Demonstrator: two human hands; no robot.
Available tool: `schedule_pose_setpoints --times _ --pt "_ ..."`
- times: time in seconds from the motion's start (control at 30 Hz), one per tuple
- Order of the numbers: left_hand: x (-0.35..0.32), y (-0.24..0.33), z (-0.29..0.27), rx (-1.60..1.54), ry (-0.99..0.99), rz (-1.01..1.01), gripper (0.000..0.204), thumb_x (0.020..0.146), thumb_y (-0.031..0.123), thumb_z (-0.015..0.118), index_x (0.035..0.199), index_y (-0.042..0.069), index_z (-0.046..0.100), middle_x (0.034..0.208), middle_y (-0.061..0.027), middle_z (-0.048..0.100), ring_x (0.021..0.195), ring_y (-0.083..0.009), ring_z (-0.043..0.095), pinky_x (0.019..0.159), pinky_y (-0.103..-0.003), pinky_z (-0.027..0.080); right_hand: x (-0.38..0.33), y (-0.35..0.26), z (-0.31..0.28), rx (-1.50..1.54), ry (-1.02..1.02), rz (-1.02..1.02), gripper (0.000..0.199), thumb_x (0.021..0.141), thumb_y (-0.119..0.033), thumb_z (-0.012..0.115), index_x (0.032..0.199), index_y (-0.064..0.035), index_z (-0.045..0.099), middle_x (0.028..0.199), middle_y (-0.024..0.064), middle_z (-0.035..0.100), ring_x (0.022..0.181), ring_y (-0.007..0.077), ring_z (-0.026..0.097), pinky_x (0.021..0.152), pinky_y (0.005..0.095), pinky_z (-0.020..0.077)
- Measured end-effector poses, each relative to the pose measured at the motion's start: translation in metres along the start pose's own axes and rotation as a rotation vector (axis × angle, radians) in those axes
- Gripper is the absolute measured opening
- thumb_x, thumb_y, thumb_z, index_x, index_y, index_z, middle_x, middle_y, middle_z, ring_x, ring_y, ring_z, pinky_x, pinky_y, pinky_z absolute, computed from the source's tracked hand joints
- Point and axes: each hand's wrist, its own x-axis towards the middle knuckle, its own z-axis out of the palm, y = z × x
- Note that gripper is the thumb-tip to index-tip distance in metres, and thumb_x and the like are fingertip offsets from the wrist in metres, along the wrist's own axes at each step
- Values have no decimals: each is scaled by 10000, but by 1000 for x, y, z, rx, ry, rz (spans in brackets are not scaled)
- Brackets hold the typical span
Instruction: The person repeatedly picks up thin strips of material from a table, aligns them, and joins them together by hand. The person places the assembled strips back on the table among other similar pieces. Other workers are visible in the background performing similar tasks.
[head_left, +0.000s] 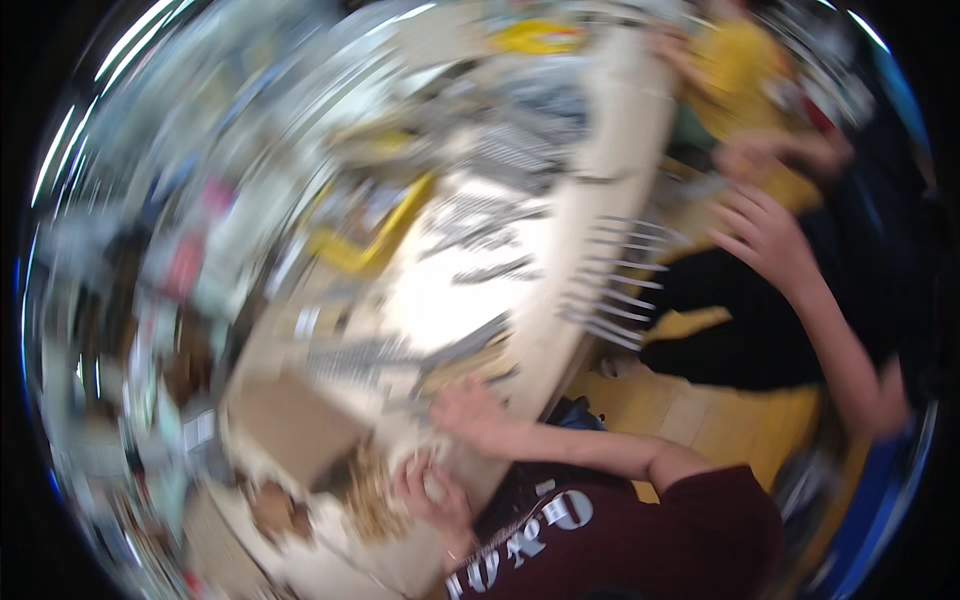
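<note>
Motion smears the whole view. My right hand reaches across the table edge, its fingers apart over the tabletop, beside some tan strips. Closer to me, my left hand is curled, with something pale showing among its fingers; its kind cannot be made out. Just left of that hand lies a loose pile of thin tan pieces. Grey ridged strips lie beyond both hands. A brown cardboard piece is to their left.
A yellow-rimmed tray with mixed contents stands farther along the table. Small dark parts lie on a bright white patch. Several thin rods jut past the table's right edge. Co-workers sit at right; one's hand is near the table.
</note>
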Motion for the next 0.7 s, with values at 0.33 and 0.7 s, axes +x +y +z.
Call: schedule_pose_setpoints --times 0.33,0.7 --pt "-14 -46 20 -423 -415 302 240 894 42 625 1121 -37 628 1141 -158 588 810 -204 598 643 -279 468 -18 -1 29 58 663 -69 81 831 -223 604 811 -153 568 803 -3 534 849 183 563 930 448 359" --pt "-11 -64 26 -553 -628 240 349 937 76 613 1264 -12 530 1202 -162 577 869 -218 613 714 -305 501 -22 2 26 -72 792 -91 90 836 -249 595 893 -180 583 769 -30 538 843 164 586 973 478 335"
